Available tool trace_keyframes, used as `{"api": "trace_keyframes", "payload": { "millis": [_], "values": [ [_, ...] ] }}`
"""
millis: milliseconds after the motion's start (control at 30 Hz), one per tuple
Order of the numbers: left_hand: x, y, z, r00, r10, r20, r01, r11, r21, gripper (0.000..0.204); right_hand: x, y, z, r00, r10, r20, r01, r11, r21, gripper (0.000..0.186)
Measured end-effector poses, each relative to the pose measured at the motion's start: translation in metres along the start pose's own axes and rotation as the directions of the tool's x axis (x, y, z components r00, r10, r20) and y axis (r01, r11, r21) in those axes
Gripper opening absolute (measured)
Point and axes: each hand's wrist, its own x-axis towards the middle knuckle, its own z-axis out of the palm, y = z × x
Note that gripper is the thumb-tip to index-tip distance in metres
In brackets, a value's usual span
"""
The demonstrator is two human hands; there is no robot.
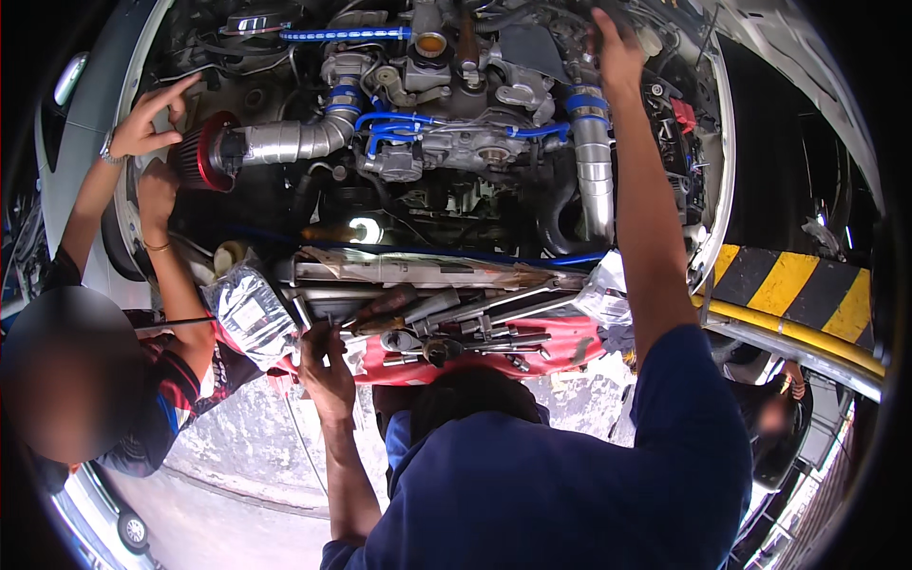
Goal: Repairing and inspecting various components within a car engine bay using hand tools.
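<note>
My left hand [328, 373] is at the near left of a pile of hand tools, its fingers drawn together around something dark that I cannot make out. Wrenches and ratchets [494, 318] lie beside it on a red cloth [575, 348]. My right hand [616, 55] reaches to the far right of the engine bay, above a silver intake pipe [595, 176] with a blue coupler [587, 104]. Its fingers are partly hidden and blurred against dark parts. The engine [465, 142], with blue hoses [394, 123], fills the middle of the bay.
At the left, a co-worker's hands [152, 128] are beside a red cone air filter [207, 152]. Clear plastic-wrapped packs [252, 309] lie by the front edge. A lit lamp [365, 230] glows below the engine. A yellow-and-black striped barrier [793, 285] stands at the right.
</note>
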Motion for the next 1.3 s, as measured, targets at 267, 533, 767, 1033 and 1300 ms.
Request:
{"api": "trace_keyframes", "payload": {
  "millis": [267,533,767,1033,1300],
  "values": [
    [-0.016,0.035,0.024,0.991,0.037,0.128,-0.037,0.999,-0.006,0.021,-0.148,-0.043,-0.126,0.956,0.202,0.211,-0.106,0.913,-0.394,0.033],
    [-0.061,0.054,0.018,0.975,0.158,0.154,-0.177,0.977,0.119,0.021,-0.28,-0.031,-0.195,0.922,0.321,0.217,-0.236,0.91,-0.342,0.036],
    [-0.082,0.087,0.013,0.952,0.24,0.19,-0.273,0.946,0.172,0.013,-0.288,-0.036,-0.219,0.911,0.266,0.314,-0.077,0.861,-0.503,0.042],
    [-0.013,0.103,0.027,0.823,0.455,0.339,-0.514,0.851,0.105,0.016,-0.256,-0.029,-0.185,0.852,0.199,0.484,0.209,0.718,-0.664,0.054],
    [0.143,0.081,0.189,0.512,0.235,0.826,-0.602,0.784,0.151,0.018,-0.203,0.012,-0.062,0.372,0.127,0.92,0.875,0.283,-0.393,0.049]
  ]
}}
